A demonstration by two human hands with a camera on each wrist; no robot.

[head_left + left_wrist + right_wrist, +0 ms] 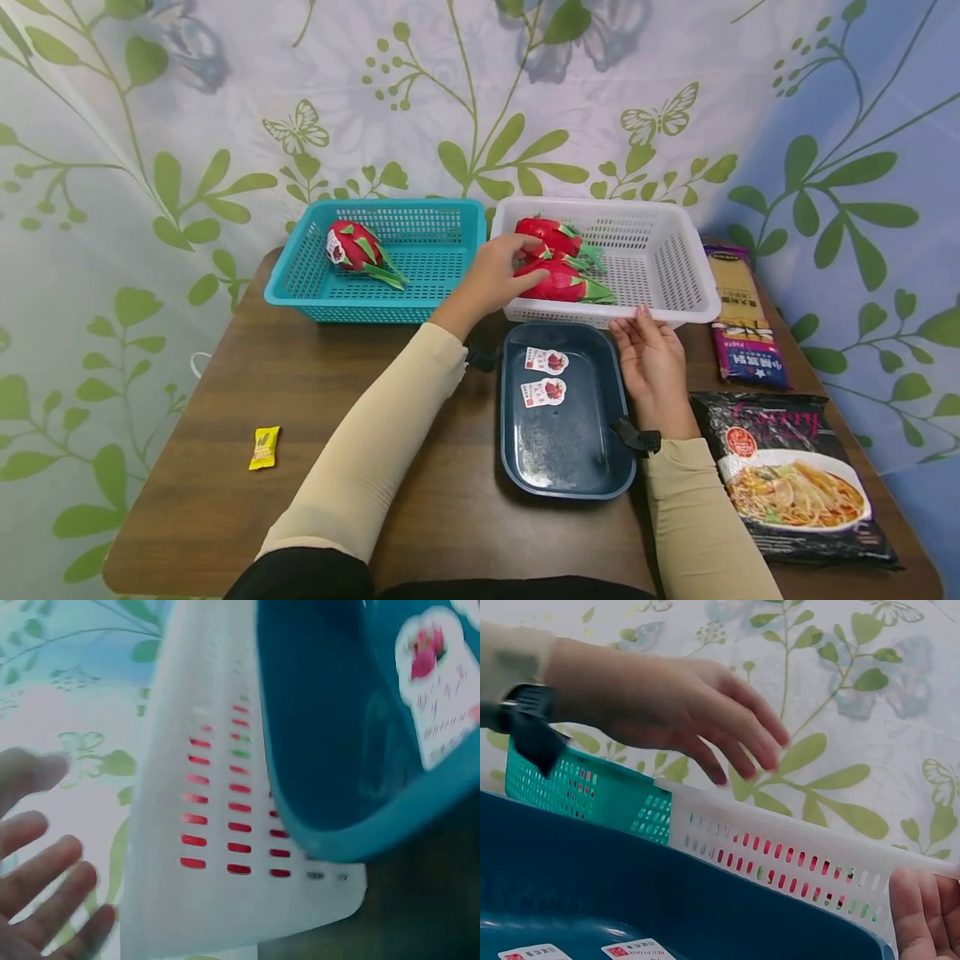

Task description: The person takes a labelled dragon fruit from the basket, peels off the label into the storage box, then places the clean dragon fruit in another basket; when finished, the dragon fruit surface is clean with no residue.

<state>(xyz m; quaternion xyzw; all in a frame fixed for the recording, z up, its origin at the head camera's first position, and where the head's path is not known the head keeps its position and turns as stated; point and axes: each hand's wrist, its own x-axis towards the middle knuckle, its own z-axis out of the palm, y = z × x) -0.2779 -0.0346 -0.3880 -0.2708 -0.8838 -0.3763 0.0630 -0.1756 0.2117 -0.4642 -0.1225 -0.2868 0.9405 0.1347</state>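
Observation:
In the head view my left hand [491,279] hovers over the left part of the white basket [697,279], thumb and fingers apart, right at the red dragon fruits [555,282] with green leaf tips. The right wrist view shows that hand's fingers loosely bent above the basket with nothing in them. My right hand [656,367], palm turned up, touches the front rim of the white basket with its fingertips; its fingers [915,915] lie fairly straight along the outer wall. Between my forearms stands a dark blue tray [570,462] holding two dragon fruit stickers [545,392].
A teal basket [288,287] with one stickered dragon fruit [356,247] stands left of the white one. To the right lie a pasta pack [746,321] and a black noodle bag [795,483]. A small yellow packet [264,448] lies on the wooden table [202,492].

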